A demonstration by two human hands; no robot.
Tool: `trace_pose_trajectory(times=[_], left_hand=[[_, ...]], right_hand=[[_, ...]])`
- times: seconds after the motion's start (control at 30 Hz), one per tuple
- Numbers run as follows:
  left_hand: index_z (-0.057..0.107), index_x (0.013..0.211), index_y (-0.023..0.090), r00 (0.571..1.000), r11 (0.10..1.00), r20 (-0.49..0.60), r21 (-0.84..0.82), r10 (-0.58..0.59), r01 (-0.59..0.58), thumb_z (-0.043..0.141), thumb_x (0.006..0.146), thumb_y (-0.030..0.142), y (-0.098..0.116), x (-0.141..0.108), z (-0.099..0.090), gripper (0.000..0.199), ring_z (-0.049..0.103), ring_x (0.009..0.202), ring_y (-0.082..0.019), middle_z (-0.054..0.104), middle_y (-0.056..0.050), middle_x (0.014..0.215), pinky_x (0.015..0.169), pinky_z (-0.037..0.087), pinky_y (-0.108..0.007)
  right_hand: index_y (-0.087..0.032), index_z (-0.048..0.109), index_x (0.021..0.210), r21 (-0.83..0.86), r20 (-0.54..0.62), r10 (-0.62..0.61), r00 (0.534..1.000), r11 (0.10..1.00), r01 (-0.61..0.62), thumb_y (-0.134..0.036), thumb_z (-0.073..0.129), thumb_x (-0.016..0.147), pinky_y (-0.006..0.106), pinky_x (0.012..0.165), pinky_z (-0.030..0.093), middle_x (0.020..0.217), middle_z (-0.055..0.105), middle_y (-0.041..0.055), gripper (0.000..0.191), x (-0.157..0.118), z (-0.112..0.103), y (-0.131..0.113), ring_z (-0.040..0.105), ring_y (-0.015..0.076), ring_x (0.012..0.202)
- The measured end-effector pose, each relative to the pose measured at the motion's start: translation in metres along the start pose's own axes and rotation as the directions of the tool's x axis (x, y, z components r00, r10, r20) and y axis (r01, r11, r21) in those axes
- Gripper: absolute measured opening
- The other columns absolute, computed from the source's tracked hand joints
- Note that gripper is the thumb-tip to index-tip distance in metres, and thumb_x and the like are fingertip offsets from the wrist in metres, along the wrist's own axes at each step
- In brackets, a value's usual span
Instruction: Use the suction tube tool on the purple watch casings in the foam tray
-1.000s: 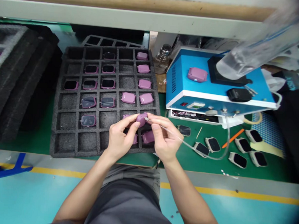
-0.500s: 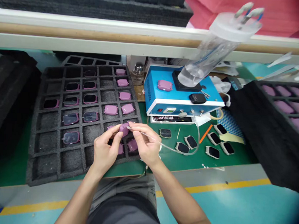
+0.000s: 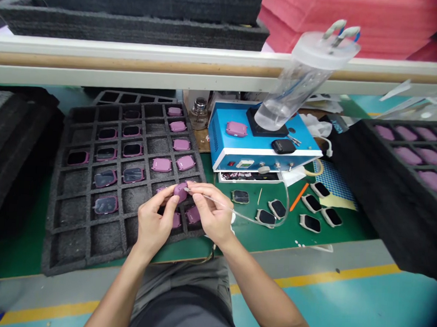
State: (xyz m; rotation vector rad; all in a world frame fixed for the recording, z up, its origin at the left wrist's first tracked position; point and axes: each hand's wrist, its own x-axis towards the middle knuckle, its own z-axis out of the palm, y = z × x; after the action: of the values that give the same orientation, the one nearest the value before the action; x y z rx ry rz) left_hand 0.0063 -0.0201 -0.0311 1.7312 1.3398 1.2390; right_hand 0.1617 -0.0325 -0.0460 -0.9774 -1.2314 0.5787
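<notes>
My left hand (image 3: 157, 220) pinches a purple watch case (image 3: 181, 193) between thumb and fingertips, above the right part of a black foam tray (image 3: 71, 234). In my right hand (image 3: 213, 213) is the end of a clear thin tube (image 3: 250, 217), its tip touching or very near the case. The tube loops back to the front of a blue box-shaped machine (image 3: 219, 149). More purple watch cases (image 3: 162, 165) lie in the tray's compartments, some face up with dark screens. Several others sit just under my hands, partly covered by my fingers.
On the machine stand a tilted clear cylinder (image 3: 296, 84), a purple case (image 3: 237, 129) and a black case (image 3: 283, 146). Several pale watches (image 3: 309, 223) and an orange stick (image 3: 299, 197) lie on the green mat. A second foam tray (image 3: 378, 191) rises at right; a glass bottle (image 3: 199, 114) stands behind.
The camera view has shifted slightly, so the shelf and machine appear lower. Both hands keep the same hold on the watch case and tube, with hardly any movement.
</notes>
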Motion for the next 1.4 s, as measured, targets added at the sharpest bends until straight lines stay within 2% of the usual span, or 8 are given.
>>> trace_pose_trajectory(times=[0.2, 0.5, 1.4], left_hand=[[0.080, 0.114, 0.017, 1.000, 1.000, -0.006, 0.003, 0.004, -0.004, 0.068, 0.097, 0.035, 0.0004, -0.0003, -0.0002, 0.027, 0.082, 0.091, -0.022, 0.084, -0.008, 0.109, 0.086, 0.066, -0.031], [0.081, 0.114, 0.016, 1.000, 1.000, -0.011, -0.016, 0.022, -0.022, 0.069, 0.096, 0.031, -0.0005, -0.0005, 0.0002, 0.026, 0.082, 0.091, -0.020, 0.084, -0.008, 0.109, 0.085, 0.064, -0.027], [0.080, 0.114, 0.016, 0.999, 0.999, 0.001, -0.015, 0.039, -0.039, 0.069, 0.097, 0.030, -0.0005, -0.0004, -0.0002, 0.025, 0.081, 0.090, -0.019, 0.084, -0.007, 0.108, 0.084, 0.064, -0.027]], right_hand=[[-0.026, 0.079, 0.105, 0.037, 0.003, -0.009, 1.000, 0.999, 0.009, -0.019, 0.067, 0.100, 0.037, 0.097, 0.065, 0.109, 0.082, 0.0067, 0.015, -0.0007, 0.0009, 0.0008, 0.079, 0.0199, 0.106], [-0.027, 0.080, 0.105, 0.046, 0.010, 0.030, 1.000, 0.998, -0.030, -0.023, 0.067, 0.101, 0.040, 0.098, 0.065, 0.110, 0.082, 0.0068, 0.015, -0.0029, 0.0003, 0.0012, 0.079, 0.0219, 0.107], [-0.028, 0.080, 0.107, 0.068, 0.014, 0.036, 0.999, 0.997, -0.037, -0.020, 0.067, 0.100, 0.038, 0.098, 0.064, 0.111, 0.081, 0.0061, 0.017, -0.0027, -0.0002, 0.0018, 0.078, 0.0209, 0.108]])
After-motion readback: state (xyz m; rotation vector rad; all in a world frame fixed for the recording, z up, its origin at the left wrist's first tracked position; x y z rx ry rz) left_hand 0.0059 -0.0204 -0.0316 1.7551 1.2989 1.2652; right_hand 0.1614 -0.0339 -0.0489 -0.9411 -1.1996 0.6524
